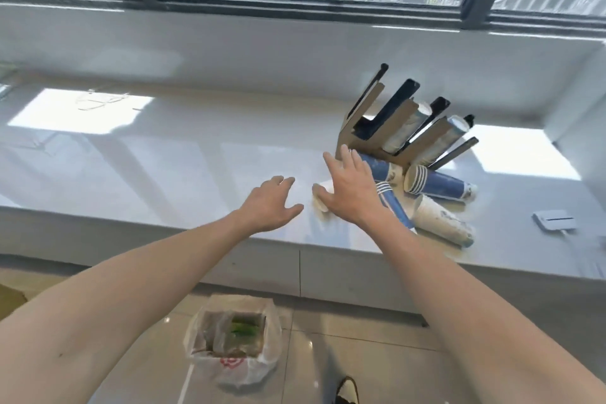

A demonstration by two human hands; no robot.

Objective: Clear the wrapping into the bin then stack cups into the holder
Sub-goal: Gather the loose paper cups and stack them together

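Both our hands are spread, holding nothing. Right hand (pixel 349 188) hovers over the cup stacks (pixel 436 187) lying on the table (pixel 164 157), long axes toward four o'clock; left hand (pixel 270 203) sits farther off.

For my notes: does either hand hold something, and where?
Nothing is held. Left hand hovers open; right hand is spread open over the lying cup stacks.

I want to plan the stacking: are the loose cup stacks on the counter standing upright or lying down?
Lying down. The cup stacks rest on their sides beside the holder, rims facing sideways.
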